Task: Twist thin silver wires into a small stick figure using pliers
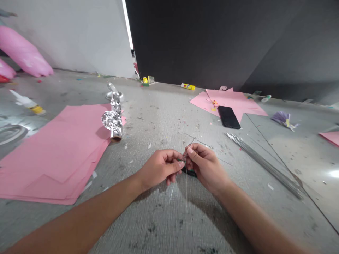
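Observation:
My left hand [159, 167] and my right hand [205, 165] meet low in the middle of the view, fingertips pinching thin metal wires [186, 173] between them. The wires hang down past my fingers, and their tips rise above my right hand. Partly hidden beneath my hands is a dark green roll [189, 172], possibly tape. A bundle of long silver wires [262, 164] lies on the grey floor to the right of my right hand. A stack of pink paper [55, 155] lies to the left of my left hand.
A crumpled aluminium foil roll [112, 121] rests on the pink stack's far edge. Farther ahead lie a black phone [229, 117] on pink paper sheets [233, 102], a glue stick [188, 86], a glue bottle [29, 102] and a purple paper flower [283, 120]. Paper scraps litter the floor.

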A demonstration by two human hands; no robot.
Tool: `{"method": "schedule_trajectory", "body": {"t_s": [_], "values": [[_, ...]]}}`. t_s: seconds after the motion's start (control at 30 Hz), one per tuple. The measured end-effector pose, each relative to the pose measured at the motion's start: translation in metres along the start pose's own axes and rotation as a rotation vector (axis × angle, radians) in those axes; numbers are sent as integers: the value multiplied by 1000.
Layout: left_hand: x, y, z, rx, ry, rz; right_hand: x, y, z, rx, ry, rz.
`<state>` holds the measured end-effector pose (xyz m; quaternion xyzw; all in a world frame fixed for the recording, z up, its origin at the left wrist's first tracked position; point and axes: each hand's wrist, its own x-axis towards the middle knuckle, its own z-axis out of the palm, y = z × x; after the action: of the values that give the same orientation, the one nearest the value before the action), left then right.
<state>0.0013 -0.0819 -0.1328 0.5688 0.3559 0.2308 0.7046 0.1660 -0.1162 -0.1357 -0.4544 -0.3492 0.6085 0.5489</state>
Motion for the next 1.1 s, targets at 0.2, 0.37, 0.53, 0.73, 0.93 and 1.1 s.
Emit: {"method": "schedule_trajectory", "body": {"t_s": [0.2, 0.37, 0.53, 0.73, 0.93, 1.1], "values": [[1, -2, 0, -4, 3, 11, 0, 1, -2, -5, -22, -12], [1, -2, -1, 19, -23, 30, 1, 2, -4, -29, -60, -17], [1, -2, -2, 20, -44, 34, 0, 1, -2, -4, -41, -3], [0, 0, -3, 35, -41, -3, 0, 0, -2, 70, -20, 27], [-2, 1, -1, 24, -12, -29, 0, -3, -3, 100, -22, 59], [-1, 2, -1, 19, -38, -4, 1, -3, -4, 132, -66, 58]]}}
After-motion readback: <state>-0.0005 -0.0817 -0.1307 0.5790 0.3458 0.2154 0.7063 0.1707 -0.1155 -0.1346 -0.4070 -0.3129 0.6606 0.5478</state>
